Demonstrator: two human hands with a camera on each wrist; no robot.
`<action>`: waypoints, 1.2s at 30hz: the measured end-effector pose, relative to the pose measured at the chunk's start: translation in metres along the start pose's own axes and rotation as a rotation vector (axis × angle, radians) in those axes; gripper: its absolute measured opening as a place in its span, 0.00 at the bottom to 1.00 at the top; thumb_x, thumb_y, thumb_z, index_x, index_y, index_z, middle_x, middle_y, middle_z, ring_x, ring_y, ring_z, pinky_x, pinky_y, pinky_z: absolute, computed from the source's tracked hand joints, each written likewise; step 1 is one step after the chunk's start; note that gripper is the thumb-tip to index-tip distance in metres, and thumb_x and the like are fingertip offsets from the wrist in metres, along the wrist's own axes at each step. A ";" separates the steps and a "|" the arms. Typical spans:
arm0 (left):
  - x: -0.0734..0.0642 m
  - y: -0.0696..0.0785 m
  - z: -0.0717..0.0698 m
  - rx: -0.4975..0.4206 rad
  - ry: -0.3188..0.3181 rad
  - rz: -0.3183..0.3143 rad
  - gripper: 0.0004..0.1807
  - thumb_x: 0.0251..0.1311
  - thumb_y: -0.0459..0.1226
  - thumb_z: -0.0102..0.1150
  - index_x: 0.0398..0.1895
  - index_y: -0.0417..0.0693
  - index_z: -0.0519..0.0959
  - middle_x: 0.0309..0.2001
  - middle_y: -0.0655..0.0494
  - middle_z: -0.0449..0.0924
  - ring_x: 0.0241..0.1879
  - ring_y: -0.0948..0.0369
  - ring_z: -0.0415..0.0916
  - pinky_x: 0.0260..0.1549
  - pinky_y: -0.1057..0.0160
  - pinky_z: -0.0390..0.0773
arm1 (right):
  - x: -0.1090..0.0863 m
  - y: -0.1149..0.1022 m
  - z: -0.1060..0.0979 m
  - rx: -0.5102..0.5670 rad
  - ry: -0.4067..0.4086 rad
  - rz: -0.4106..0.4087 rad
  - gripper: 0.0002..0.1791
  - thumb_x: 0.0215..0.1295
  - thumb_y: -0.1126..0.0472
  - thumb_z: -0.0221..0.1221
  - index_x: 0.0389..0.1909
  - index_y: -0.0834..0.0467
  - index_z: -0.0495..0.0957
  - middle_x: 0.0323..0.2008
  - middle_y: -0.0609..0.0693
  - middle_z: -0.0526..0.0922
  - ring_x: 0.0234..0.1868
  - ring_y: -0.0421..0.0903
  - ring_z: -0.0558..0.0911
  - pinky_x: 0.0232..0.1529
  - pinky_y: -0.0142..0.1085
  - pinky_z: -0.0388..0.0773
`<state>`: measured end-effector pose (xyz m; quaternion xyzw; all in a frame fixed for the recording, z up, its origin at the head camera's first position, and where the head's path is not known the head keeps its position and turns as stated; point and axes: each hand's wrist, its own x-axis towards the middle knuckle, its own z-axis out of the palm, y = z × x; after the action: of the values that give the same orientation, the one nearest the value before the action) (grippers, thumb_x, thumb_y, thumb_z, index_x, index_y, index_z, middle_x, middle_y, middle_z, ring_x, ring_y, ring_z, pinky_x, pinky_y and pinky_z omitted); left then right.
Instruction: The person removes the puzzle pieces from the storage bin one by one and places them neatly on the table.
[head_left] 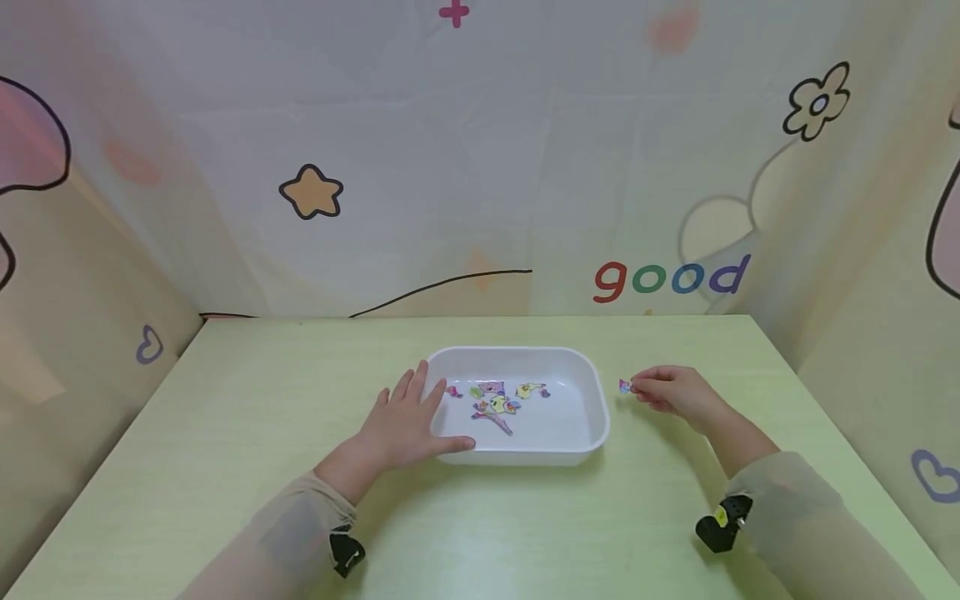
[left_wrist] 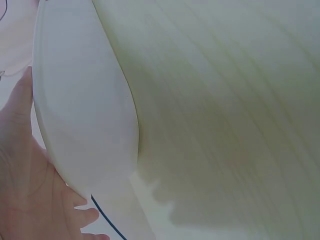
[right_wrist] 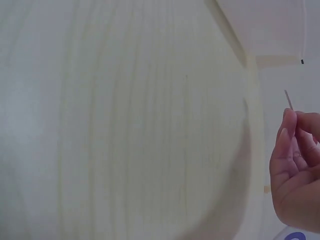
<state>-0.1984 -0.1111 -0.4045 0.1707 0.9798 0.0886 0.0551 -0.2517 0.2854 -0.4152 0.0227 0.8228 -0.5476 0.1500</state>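
A white rectangular tray (head_left: 592, 417) stands on the table with several small, flat, colourful printed cut-outs (head_left: 497, 404) lying loosely on its floor. My left hand (head_left: 405, 425) rests on the tray's left end, fingers spread and nearly straight, the thumb along the front rim. From the left wrist, the same hand (left_wrist: 30, 165) touches the outside of the tray wall (left_wrist: 90, 100). Right of the tray, apart from it, my right hand (head_left: 678, 394) pinches a small flat colourful cut-out (head_left: 625, 386) between thumb and fingertips. The right wrist view shows this cut-out (right_wrist: 288, 99) edge-on, as a thin strip.
The pale wood-grain table (head_left: 225, 467) extends around the tray. A printed cloth (head_left: 480, 167) hangs behind it and along both sides. Black wrist devices (head_left: 723, 523) sit at both sleeve cuffs.
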 end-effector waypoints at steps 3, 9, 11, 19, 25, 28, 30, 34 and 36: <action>0.000 -0.003 0.001 -0.024 -0.005 0.006 0.55 0.47 0.72 0.47 0.72 0.47 0.54 0.73 0.40 0.37 0.70 0.42 0.41 0.60 0.37 0.50 | 0.004 0.001 0.002 -0.045 0.008 0.021 0.21 0.67 0.58 0.56 0.51 0.71 0.72 0.37 0.51 0.83 0.34 0.40 0.80 0.38 0.30 0.77; 0.002 -0.005 0.004 -0.049 0.002 0.013 0.54 0.47 0.72 0.47 0.72 0.49 0.54 0.73 0.40 0.35 0.70 0.43 0.42 0.59 0.36 0.52 | 0.011 0.001 0.008 -0.134 0.016 0.064 0.18 0.66 0.59 0.56 0.48 0.69 0.76 0.33 0.48 0.83 0.31 0.41 0.78 0.33 0.30 0.76; 0.002 -0.004 0.003 -0.054 0.000 0.010 0.54 0.47 0.72 0.48 0.72 0.49 0.54 0.73 0.41 0.35 0.70 0.43 0.42 0.59 0.36 0.52 | 0.013 -0.001 0.010 -0.165 0.016 0.077 0.17 0.66 0.59 0.56 0.47 0.68 0.76 0.31 0.47 0.82 0.30 0.41 0.77 0.31 0.30 0.75; -0.001 -0.002 -0.001 -0.085 -0.008 0.004 0.53 0.48 0.71 0.49 0.72 0.50 0.55 0.73 0.40 0.36 0.69 0.42 0.43 0.59 0.37 0.52 | 0.020 -0.003 0.016 -0.235 0.031 0.088 0.15 0.67 0.61 0.54 0.46 0.69 0.76 0.28 0.49 0.81 0.29 0.42 0.76 0.31 0.32 0.75; 0.002 -0.002 0.001 -0.069 -0.025 -0.014 0.53 0.47 0.72 0.47 0.72 0.53 0.53 0.73 0.42 0.33 0.70 0.43 0.41 0.60 0.38 0.52 | 0.020 -0.004 0.011 -0.292 0.071 0.104 0.18 0.67 0.60 0.54 0.50 0.70 0.75 0.34 0.53 0.79 0.33 0.45 0.75 0.35 0.32 0.76; 0.003 -0.002 0.002 -0.062 -0.030 -0.016 0.54 0.47 0.73 0.46 0.73 0.54 0.53 0.73 0.43 0.32 0.70 0.44 0.41 0.60 0.38 0.52 | 0.019 -0.005 0.009 -0.277 0.084 0.078 0.19 0.68 0.59 0.53 0.51 0.71 0.73 0.36 0.57 0.79 0.34 0.46 0.76 0.36 0.32 0.77; 0.003 -0.002 0.002 -0.075 -0.024 -0.014 0.54 0.46 0.73 0.46 0.72 0.53 0.54 0.73 0.42 0.33 0.70 0.43 0.42 0.60 0.38 0.52 | 0.018 -0.008 0.009 -0.248 0.090 0.049 0.20 0.69 0.58 0.52 0.52 0.71 0.72 0.40 0.60 0.79 0.36 0.45 0.77 0.38 0.33 0.77; 0.002 -0.003 0.001 -0.092 -0.012 -0.008 0.53 0.47 0.72 0.48 0.72 0.51 0.56 0.73 0.40 0.34 0.69 0.42 0.43 0.59 0.37 0.52 | 0.015 -0.020 0.016 -0.168 0.069 -0.036 0.23 0.71 0.56 0.49 0.56 0.72 0.69 0.51 0.66 0.75 0.45 0.51 0.79 0.45 0.36 0.77; 0.002 -0.003 0.001 -0.088 -0.018 -0.012 0.53 0.47 0.72 0.48 0.72 0.51 0.55 0.73 0.40 0.34 0.69 0.42 0.43 0.59 0.37 0.52 | 0.013 -0.029 0.023 -0.131 0.057 -0.065 0.24 0.71 0.56 0.49 0.57 0.71 0.68 0.53 0.67 0.74 0.48 0.53 0.78 0.48 0.37 0.76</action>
<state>-0.2011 -0.1134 -0.4058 0.1632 0.9753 0.1299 0.0721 -0.2644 0.2509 -0.4009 0.0016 0.8611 -0.4965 0.1097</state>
